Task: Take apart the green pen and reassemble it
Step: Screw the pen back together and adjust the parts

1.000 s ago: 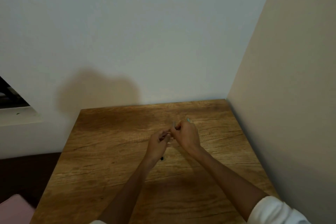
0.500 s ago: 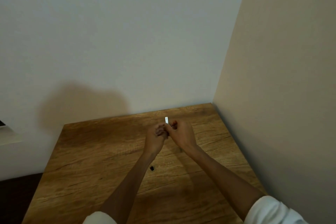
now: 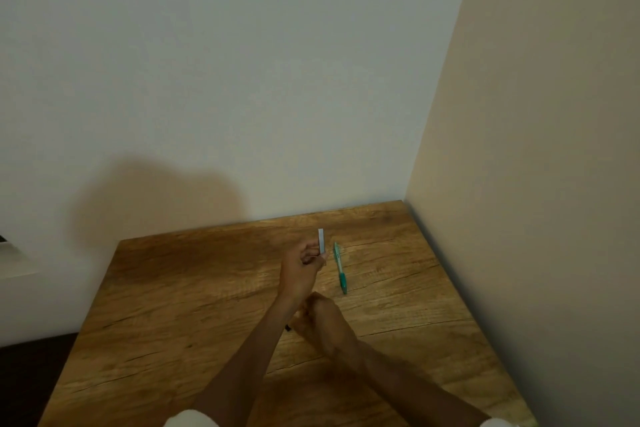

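Note:
The green pen barrel point(image 3: 340, 269) lies on the wooden table point(image 3: 180, 305), pointing away from me, just right of my left hand. My left hand point(image 3: 302, 270) is raised and pinches a thin pale refill tube point(image 3: 321, 240), which stands upright from its fingers. My right hand point(image 3: 320, 321) is lower and nearer to me, beside my left forearm, with its fingers curled down onto the table. A small black pen part point(image 3: 286, 327) lies at those fingertips, half hidden by the forearm. Whether the fingers grip it does not show.
The table sits in a corner, with a white wall behind and a beige wall point(image 3: 519, 184) along its right edge. The table's left edge drops to a dark floor point(image 3: 31, 367).
My hands have parted. The green barrel now lies on the table, released by my right hand, which dropped back toward the small black part. My left hand keeps the refill tube.

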